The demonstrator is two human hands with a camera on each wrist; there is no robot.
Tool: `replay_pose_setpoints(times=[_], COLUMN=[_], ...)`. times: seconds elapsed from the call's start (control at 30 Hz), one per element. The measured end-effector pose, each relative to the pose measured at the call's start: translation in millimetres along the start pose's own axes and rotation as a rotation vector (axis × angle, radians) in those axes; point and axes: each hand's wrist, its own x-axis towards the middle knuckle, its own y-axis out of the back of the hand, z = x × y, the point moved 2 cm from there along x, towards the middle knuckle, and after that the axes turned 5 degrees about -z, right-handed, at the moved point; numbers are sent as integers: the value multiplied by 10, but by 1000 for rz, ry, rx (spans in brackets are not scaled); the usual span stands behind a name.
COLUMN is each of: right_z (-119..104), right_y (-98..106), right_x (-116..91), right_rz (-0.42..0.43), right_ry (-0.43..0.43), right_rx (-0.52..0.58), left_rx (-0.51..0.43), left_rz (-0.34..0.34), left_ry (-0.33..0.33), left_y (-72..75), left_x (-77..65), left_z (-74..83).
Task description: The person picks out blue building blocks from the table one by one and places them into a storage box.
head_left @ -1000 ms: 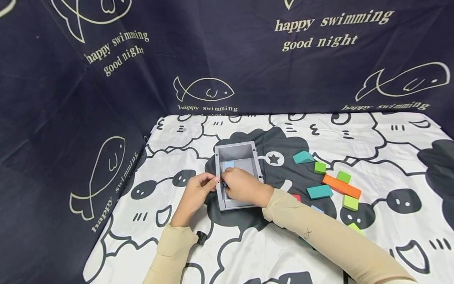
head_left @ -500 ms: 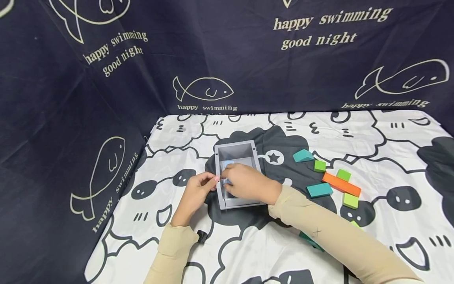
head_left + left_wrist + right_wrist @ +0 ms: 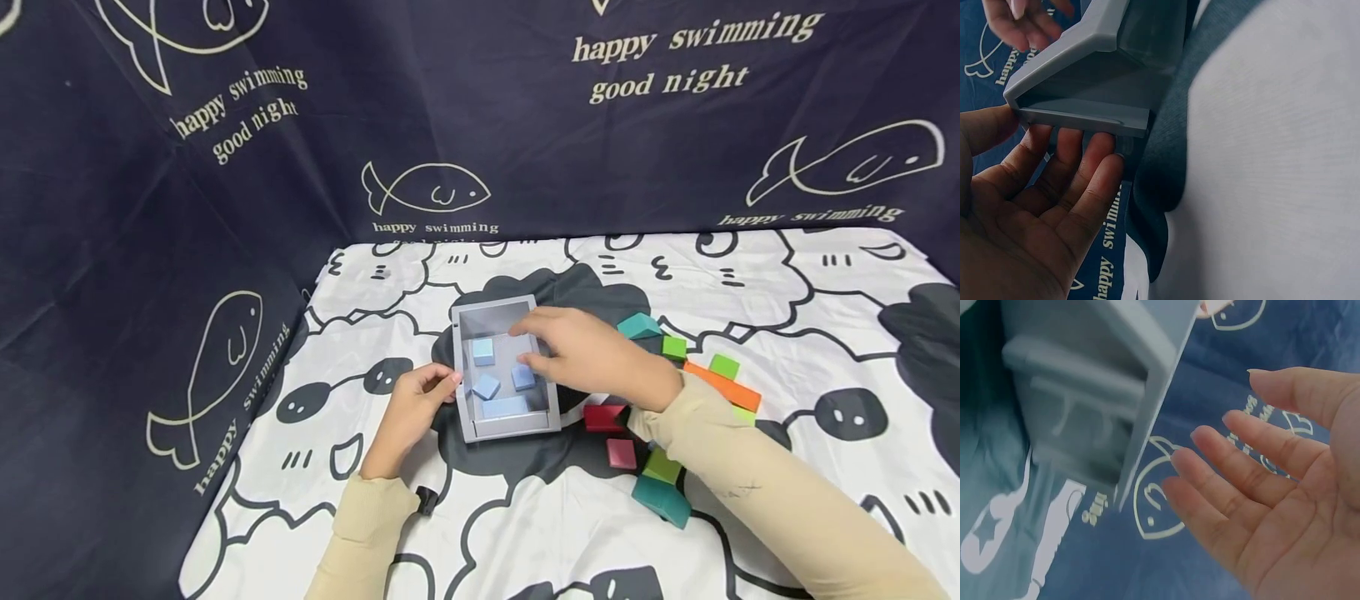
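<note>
A grey open-topped box (image 3: pixel 467 421) stands on the patterned cloth, with several light blue blocks inside. One blue cube (image 3: pixel 483 352) is toward the upper left, a tilted blue block (image 3: pixel 486 387) lies below it, another blue block (image 3: pixel 522 377) is at the right, and a longer blue block (image 3: pixel 505 407) lies along the near wall. My left hand (image 3: pixel 420 400) pinches the left rim; in the left wrist view the thumb is above the edge and the fingers curl underneath. Over the right rim hovers my right hand (image 3: pixel 581 350), fingers spread, nothing between them in the right wrist view.
Right of the box lie red blocks (image 3: pixel 603 417), a pink block (image 3: pixel 621 453), a green block (image 3: pixel 663 465) and teal blocks (image 3: pixel 663 502). Farther right are an orange bar (image 3: pixel 723 385) and small green cubes (image 3: pixel 674 347). A dark curtain (image 3: pixel 420 100) hangs behind.
My right hand has risen out of the box and moved right, with its fingers opened, so the blue blocks inside now show. My left hand stays on the rim.
</note>
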Motion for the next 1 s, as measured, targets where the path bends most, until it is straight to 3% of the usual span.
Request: replay_pose_setpoints(times=[0.3, 0.53, 0.73, 0.87, 1.0], right_z=[255, 395, 508, 569, 597], right_y=[217, 233, 204, 82, -55], right_x=[-381, -715, -1046, -1215, -1343], right_rz=[55, 68, -25, -51, -97], right_ry=[-72, -82, -44, -19, -47], right_rx=[-4, -29, -26, -9, 32], left_rx=[-8, -14, -5, -1, 3], left_rz=[13, 5, 7, 9, 9], left_ry=[1, 10, 15, 23, 19], left_y=[-3, -7, -8, -7, -8], left_x=[-5, 0, -2, -8, -3], left_z=[15, 29, 46, 52, 47])
